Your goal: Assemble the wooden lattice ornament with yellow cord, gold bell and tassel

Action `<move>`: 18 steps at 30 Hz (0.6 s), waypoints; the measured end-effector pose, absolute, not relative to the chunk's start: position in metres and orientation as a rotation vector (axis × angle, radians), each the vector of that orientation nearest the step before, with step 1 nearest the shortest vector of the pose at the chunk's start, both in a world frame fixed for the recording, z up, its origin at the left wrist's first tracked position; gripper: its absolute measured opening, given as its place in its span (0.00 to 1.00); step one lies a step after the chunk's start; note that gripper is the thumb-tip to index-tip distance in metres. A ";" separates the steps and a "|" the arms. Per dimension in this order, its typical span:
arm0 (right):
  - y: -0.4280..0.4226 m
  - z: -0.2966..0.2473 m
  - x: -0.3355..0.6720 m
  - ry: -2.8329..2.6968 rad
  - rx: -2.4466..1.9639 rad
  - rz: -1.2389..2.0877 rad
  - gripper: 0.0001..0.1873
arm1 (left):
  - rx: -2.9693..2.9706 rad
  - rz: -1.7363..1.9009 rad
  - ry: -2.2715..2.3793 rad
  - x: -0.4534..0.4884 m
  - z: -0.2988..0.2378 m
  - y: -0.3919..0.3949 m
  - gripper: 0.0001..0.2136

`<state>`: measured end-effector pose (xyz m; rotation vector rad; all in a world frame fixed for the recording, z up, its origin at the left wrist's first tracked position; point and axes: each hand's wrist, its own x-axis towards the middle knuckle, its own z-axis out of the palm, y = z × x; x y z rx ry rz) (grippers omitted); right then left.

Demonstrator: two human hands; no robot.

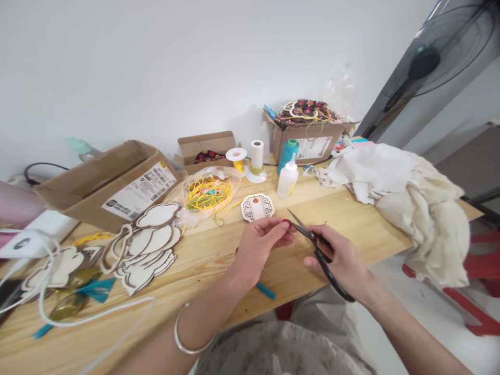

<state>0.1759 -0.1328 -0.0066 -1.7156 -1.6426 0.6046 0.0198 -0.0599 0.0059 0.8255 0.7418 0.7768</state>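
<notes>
Between the thumb and fingertips of my left hand (260, 242) is a small red piece (287, 222), too small to make out its kind. My right hand (338, 252) grips black-handled scissors (312, 237). Their blades are apart, and the tips point left, close beside the red piece. Just behind my left hand lies a pale wooden plaque (258, 207) with cut-out lattice sides and a small coloured motif. A white squeeze bottle (287, 179) stands upright beyond the scissors. Under my left wrist, a teal strip (266, 291) lies near the table's front edge.
Stacked wooden cut-outs (152, 245) and a bag of yellow cord (209, 194) cover the left side. Cardboard boxes (136, 190), thread spools (257, 156) and a teal thread cone (288, 155) line the wall. Cream cloth (414, 203) hangs over the right edge near a red stool (469, 307).
</notes>
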 end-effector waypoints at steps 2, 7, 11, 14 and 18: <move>-0.132 0.001 0.173 -1.670 -1.715 0.642 0.16 | 0.822 0.772 0.740 0.020 0.006 -0.060 0.05; -0.131 0.021 0.166 -1.659 -1.682 0.866 0.13 | 0.845 0.767 0.757 0.019 0.008 -0.061 0.06; -0.130 0.027 0.162 -1.584 -1.613 0.955 0.14 | 0.839 0.771 0.776 0.018 0.010 -0.061 0.07; -0.129 0.027 0.161 -1.541 -1.602 0.966 0.15 | 0.835 0.772 0.785 0.017 0.011 -0.061 0.07; -0.129 0.025 0.161 -1.541 -1.656 0.991 0.14 | 0.829 0.769 0.790 0.017 0.011 -0.062 0.07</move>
